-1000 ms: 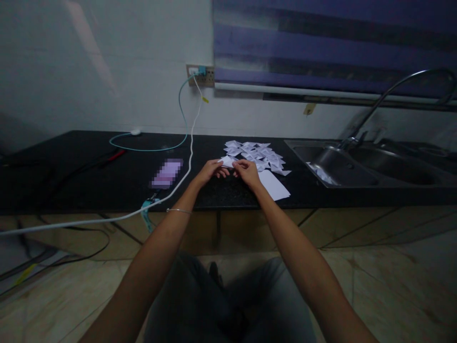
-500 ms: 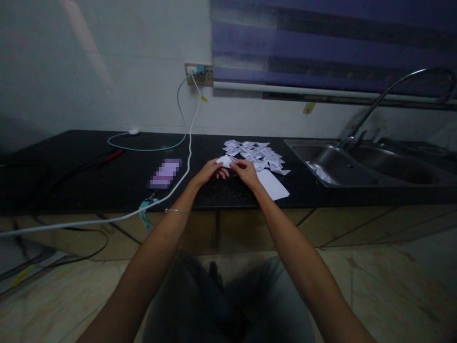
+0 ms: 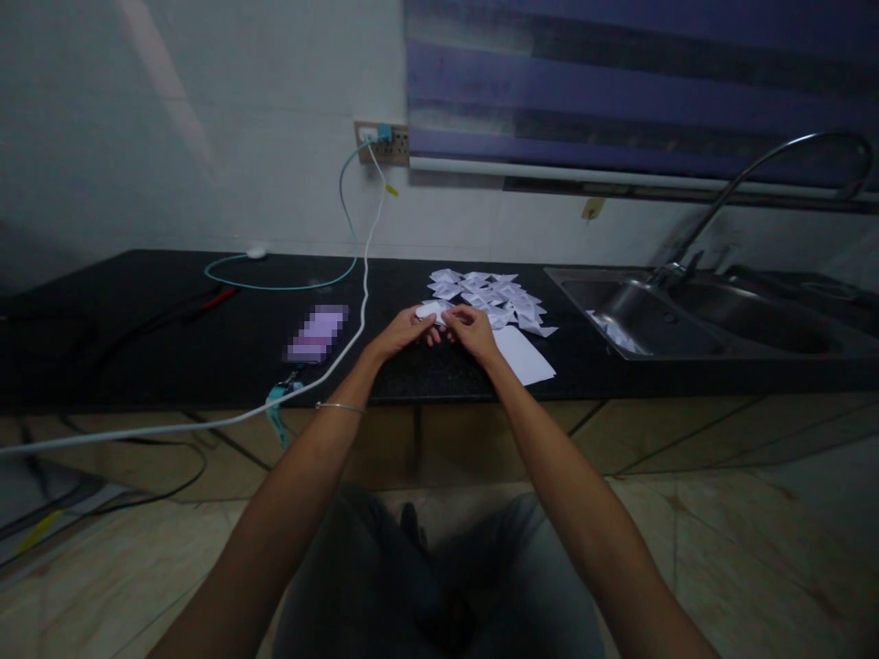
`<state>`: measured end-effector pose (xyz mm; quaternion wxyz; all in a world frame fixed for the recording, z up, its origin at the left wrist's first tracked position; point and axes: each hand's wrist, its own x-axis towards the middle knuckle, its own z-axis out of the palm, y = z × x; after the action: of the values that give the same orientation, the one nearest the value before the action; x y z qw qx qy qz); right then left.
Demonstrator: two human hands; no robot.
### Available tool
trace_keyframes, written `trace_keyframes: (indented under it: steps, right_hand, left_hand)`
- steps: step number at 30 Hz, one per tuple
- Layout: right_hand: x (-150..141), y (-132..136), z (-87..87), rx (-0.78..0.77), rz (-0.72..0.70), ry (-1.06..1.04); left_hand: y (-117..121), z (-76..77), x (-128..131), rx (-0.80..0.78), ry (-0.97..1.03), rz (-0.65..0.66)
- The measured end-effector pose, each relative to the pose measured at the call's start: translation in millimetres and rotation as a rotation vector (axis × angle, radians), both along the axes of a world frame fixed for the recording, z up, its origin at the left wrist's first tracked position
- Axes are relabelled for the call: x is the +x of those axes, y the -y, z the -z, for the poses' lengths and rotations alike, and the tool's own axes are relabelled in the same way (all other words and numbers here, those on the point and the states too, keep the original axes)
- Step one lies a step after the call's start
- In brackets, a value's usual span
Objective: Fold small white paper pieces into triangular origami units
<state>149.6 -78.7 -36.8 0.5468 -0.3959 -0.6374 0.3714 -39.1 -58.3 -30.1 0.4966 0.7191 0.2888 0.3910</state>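
And here are the hands, left hand (image 3: 403,329) and right hand (image 3: 472,329) close together over the black counter (image 3: 171,339), both clamped on one small folded paper (image 3: 430,310), thumbs and fingers pinching it. Beyond, a purple blind (image 3: 618,82) covers the upper right, and the metal sink (image 3: 687,320) sits well off to the right, its curved tap (image 3: 738,178) arching up. Just past the right hand, the white folded pieces (image 3: 504,295) spread in a loose, overlapping cluster. Right beside that hand lies the stack of plain sheets (image 3: 523,354), slanting toward the near edge. Over on the left, a pixelated purple item (image 3: 319,333) rests beside the white cable (image 3: 365,293). And the smallest, the folded paper itself: it lies between the two hands, at their fingertips, long axis running roughly side to side, along the counter. Fingers cover parts of it, so which end is the tip, we cannot tell.
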Motion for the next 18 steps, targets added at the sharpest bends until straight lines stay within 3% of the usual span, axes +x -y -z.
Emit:
trace_keyframes:
  steps: [6, 18]
  right_hand:
    - [2.0, -4.6, 4.0, 0.091, 0.039, 0.069]
    - [1.4, -4.9, 5.3, 0.077, 0.047, 0.088]
  left_hand:
    - [4.9, -5.6, 0.9, 0.017, -0.027, -0.027]
    - [12.4, -12.2, 3.6, 0.040, -0.051, -0.051]
